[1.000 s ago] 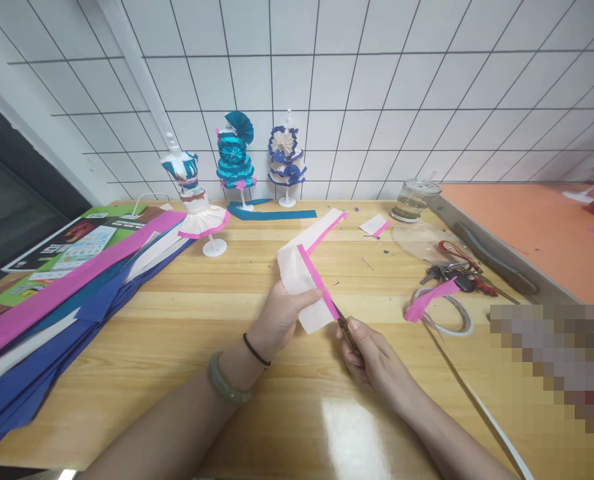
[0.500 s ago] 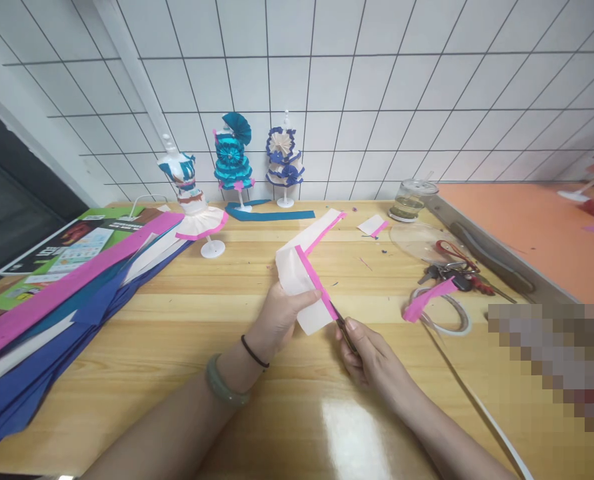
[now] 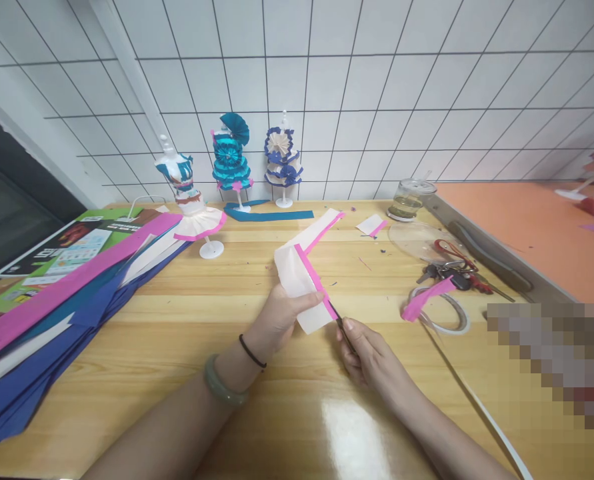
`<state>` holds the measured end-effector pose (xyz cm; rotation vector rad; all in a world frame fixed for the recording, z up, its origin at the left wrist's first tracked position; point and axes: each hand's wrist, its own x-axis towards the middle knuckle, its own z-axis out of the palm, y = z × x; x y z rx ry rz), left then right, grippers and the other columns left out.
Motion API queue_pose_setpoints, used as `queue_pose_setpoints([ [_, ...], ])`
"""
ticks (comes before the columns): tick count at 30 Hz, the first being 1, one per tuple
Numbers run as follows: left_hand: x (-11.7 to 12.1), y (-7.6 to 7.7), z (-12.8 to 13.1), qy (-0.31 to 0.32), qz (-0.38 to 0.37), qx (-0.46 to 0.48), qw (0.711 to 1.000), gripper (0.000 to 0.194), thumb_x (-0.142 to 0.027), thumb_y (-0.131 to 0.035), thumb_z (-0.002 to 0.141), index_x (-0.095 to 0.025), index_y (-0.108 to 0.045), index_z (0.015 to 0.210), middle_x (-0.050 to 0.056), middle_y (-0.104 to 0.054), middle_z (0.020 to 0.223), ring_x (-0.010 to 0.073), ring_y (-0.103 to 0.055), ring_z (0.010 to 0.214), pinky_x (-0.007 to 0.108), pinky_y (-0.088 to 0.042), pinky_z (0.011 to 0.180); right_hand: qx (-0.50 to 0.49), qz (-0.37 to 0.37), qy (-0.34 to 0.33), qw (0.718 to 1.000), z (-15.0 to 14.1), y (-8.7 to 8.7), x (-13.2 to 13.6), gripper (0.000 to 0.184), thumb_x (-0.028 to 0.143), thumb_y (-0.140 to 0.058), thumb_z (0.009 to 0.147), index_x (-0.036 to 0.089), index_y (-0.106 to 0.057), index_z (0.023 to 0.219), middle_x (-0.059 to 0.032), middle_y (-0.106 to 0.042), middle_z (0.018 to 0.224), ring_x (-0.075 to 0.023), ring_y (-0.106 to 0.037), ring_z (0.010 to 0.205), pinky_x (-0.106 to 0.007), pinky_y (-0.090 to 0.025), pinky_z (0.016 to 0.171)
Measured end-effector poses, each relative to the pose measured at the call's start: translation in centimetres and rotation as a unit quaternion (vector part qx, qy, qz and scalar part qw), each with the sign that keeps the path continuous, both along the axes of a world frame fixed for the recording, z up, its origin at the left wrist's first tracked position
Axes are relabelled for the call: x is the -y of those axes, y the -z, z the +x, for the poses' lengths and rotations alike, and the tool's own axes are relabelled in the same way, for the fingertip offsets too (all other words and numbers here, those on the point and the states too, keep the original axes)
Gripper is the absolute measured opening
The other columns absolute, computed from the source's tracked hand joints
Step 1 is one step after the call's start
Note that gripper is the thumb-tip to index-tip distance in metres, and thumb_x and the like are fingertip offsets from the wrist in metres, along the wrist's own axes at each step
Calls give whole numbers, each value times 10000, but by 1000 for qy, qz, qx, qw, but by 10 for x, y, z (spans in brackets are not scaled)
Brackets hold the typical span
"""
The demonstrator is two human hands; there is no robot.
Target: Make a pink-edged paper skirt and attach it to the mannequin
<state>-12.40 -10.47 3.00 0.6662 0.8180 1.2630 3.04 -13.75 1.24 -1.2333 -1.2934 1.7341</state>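
Observation:
My left hand (image 3: 285, 313) pinches a folded white paper strip (image 3: 297, 275) with a pink border, its thumb on top near the pink edge. The strip's far end lies bent back across the wooden table. In my right hand (image 3: 369, 347) is a pair of dark scissors (image 3: 345, 331), blades along the pink edge; the fingers cover most of the handles. Beyond my hands stands a small white dress form (image 3: 184, 193) wearing a white paper skirt with a pink hem. A short white piece with a pink edge (image 3: 371, 225) lies to the right of the strip.
Long pink, white and blue paper strips (image 3: 101, 293) cover the left side. Two decorated dress forms, one teal (image 3: 231, 160) and one white-and-blue (image 3: 283, 160), stand at the back. Right are a lidded glass jar (image 3: 407, 200), keys (image 3: 457, 275) and a tape roll (image 3: 457, 323).
The view has shifted very slightly. My hands, the strip and the scissors keep almost the same position.

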Motion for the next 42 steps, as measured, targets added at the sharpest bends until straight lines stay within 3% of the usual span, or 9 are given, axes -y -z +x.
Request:
queue_pose_setpoints([
  [13,0,1,0,32,-6,-12,999,365,-140,-779,561,-144,-625,891,18,-661,791,141,-595,733,293,-454,778,15,12,11,1000,0,0,0,396,569,-370,852,195,-420,732,103,-276,463,-40,-223,363,-164,-178,345],
  [32,4,6,3,64,9,-42,997,337,-172,-750,609,-128,-645,926,54,-682,837,174,-607,743,302,-468,721,-47,30,10,998,-1,2,0,391,565,-380,852,193,-424,739,102,-273,473,-48,-218,369,-189,-172,355],
  [42,5,4,6,50,-22,-55,997,473,-165,-780,574,-134,-625,1020,59,-681,879,163,-607,777,284,-472,756,-30,73,11,997,2,4,-1,414,546,-342,882,195,-381,667,84,-292,494,-55,-255,405,-196,-209,386],
])
